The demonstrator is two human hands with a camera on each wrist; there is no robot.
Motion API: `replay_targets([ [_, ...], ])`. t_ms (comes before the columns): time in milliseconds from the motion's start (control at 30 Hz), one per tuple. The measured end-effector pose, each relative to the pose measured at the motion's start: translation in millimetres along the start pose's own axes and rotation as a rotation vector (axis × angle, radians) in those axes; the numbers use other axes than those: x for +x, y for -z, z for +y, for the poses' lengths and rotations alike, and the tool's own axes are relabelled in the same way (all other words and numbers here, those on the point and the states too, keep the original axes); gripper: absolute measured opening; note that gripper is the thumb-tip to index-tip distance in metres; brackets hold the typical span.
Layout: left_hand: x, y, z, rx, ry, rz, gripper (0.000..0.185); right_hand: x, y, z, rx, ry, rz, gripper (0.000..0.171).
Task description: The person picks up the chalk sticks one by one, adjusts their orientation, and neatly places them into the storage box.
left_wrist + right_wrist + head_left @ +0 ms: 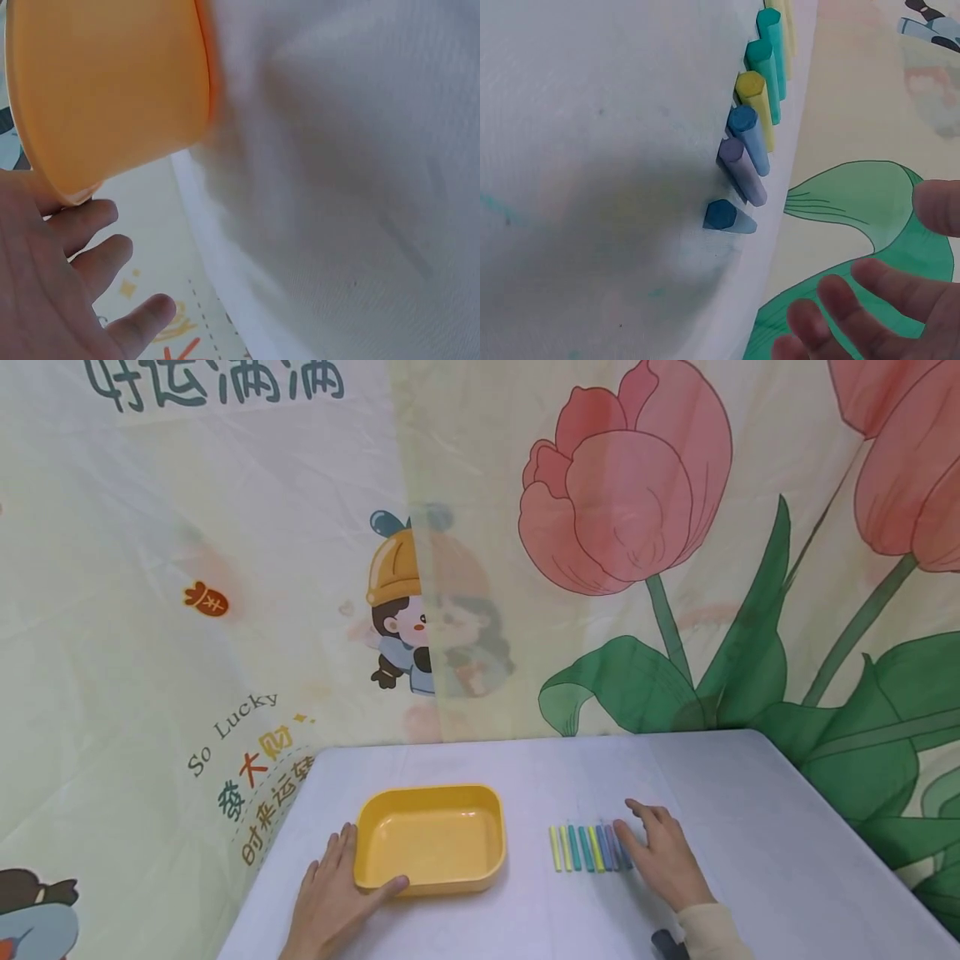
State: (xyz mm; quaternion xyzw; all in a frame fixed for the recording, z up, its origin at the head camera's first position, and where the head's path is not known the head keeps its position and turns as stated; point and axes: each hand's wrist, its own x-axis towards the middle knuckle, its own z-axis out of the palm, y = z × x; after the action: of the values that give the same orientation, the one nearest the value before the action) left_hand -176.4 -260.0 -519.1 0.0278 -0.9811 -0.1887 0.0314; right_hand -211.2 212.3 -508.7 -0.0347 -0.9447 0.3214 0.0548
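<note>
A yellow tray [430, 881] sits empty on the white table [750, 827]. My left hand [336, 893] lies flat against the tray's near left corner, thumb along its front wall, fingers straight; the left wrist view shows the tray's wall [105, 90] beside my fingers [90, 225]. A row of several coloured chalk sticks [588, 848] lies to the right of the tray. My right hand [660, 852] rests open at the right end of the row, fingertips over the last sticks. The right wrist view shows the chalk sticks [750, 142] end-on with my fingers [885, 300] straight beside them.
A printed cloth backdrop with tulips [622, 485] and a cartoon figure [408, 602] hangs behind and around the table. The table's left edge [270, 860] and right edge [862, 843] are close to the hands. A dark strap [667, 943] shows at my right wrist.
</note>
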Motion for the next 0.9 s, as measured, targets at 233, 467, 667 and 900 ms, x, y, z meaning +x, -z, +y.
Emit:
replay_targets([
  [233, -0.2, 1.9, -1.3, 0.012, -0.014, 0.005, 0.131, 6, -5, 3, 0.031, -0.053, 0.030, 0.056],
  [467, -1.8, 2.8, -1.7, -0.014, 0.021, -0.041, 0.133, 10, -17, 7, 0.000, -0.155, 0.018, 0.041],
  [667, -1.6, 2.6, -1.8, -0.044, 0.032, -0.056, 0.134, 15, -22, 11, 0.004, -0.234, 0.005, 0.041],
  [900, 0.2, 2.1, -2.7, -0.068, 0.031, -0.045, 0.134, 19, -23, 6, 0.011, -0.302, -0.019, 0.036],
])
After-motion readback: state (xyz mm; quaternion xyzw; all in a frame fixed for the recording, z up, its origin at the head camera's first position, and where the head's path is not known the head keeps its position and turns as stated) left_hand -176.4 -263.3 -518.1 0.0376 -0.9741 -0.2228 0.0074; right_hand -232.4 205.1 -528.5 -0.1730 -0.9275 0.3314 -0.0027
